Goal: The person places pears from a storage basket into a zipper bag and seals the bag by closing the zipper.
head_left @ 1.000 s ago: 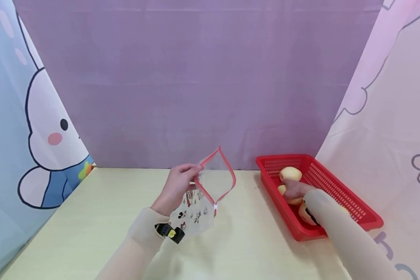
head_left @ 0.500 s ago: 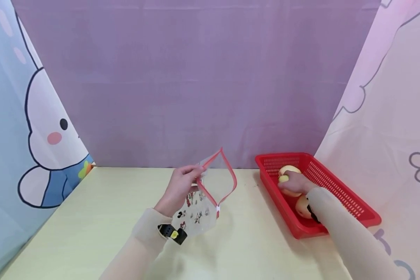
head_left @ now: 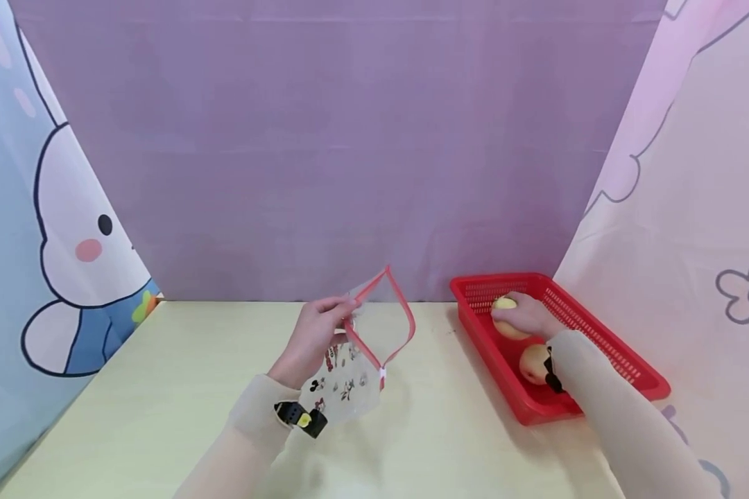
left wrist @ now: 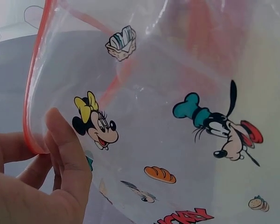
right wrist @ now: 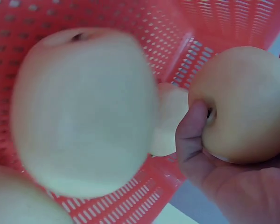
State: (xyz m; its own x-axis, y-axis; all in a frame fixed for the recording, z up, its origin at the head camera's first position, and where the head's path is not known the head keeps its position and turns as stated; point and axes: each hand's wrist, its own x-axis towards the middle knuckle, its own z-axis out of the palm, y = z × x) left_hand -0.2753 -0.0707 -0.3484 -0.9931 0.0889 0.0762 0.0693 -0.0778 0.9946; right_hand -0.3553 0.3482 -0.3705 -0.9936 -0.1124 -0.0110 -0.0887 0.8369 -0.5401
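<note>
My left hand (head_left: 308, 336) pinches the rim of a clear zip bag (head_left: 349, 381) with a red edge, its mouth spread wide. Cartoon prints cover the bag (left wrist: 144, 116) in the left wrist view. Over the far part of a red basket (head_left: 482, 353), my right hand (head_left: 530, 315) grips a round pale-yellow pear (right wrist: 245, 107), thumb near its hollow end. Below the hand lies another pear (head_left: 510, 331), and a further pear (head_left: 532, 364) sits nearer, partly behind the right wrist. Several pears show in the right wrist view, some cut off or overlapped.
The basket has perforated walls and stands at the right of a pale wooden table (head_left: 181, 402), close to a printed curtain (head_left: 680, 277). A purple cloth (head_left: 349, 152) hangs behind the table. Another printed curtain (head_left: 87, 242) is on the left.
My right hand has lifted a pear off the others and moved slightly toward the basket's far end. The left hand keeps holding the bag in nearly the same place.
</note>
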